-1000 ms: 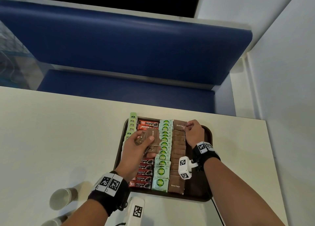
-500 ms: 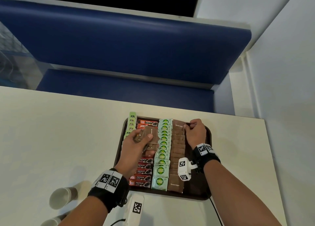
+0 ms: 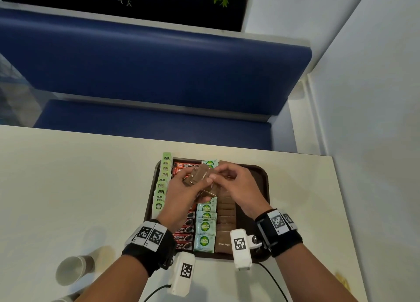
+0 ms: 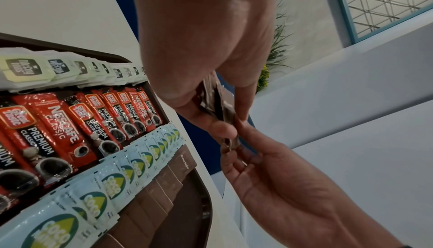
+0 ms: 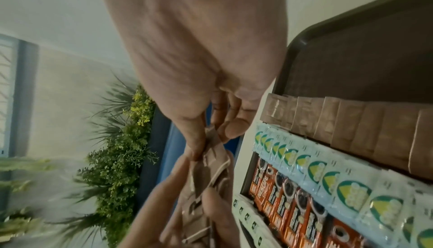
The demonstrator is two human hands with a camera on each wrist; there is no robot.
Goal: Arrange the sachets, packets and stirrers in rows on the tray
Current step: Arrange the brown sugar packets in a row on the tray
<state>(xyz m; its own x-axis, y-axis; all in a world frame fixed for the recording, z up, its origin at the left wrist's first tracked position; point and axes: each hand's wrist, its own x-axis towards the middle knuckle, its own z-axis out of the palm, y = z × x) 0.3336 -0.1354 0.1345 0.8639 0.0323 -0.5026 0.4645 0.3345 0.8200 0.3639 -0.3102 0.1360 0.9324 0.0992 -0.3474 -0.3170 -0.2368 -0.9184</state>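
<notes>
A brown tray [image 3: 264, 189] holds rows of green tea bags [image 3: 161, 185], red coffee sachets [image 3: 184, 232], pale blue Coco sachets [image 3: 204, 227] and brown sugar packets [image 3: 226, 224]. Above the tray's far half, my left hand [image 3: 198, 184] grips a stack of brown sugar packets [image 3: 201, 175]. My right hand [image 3: 219, 176] meets it from the right and pinches the edge of one packet in that stack. In the left wrist view the stack [image 4: 216, 104] sits in my left hand's fingers, and my right hand [image 4: 234, 145] pinches its lower end. In the right wrist view my right hand's fingertips [image 5: 230, 128] close on the stack [image 5: 212, 161].
Two paper cups [image 3: 70, 270] lie on the white table [image 3: 68, 188] at the near left. The tray's right strip is bare. Cables trail off the near edge. A blue bench [image 3: 159, 74] runs behind the table and a wall stands to the right.
My right hand left the far end of the brown sugar row and moved left to the stack. My left hand shifted that stack slightly up and to the right.
</notes>
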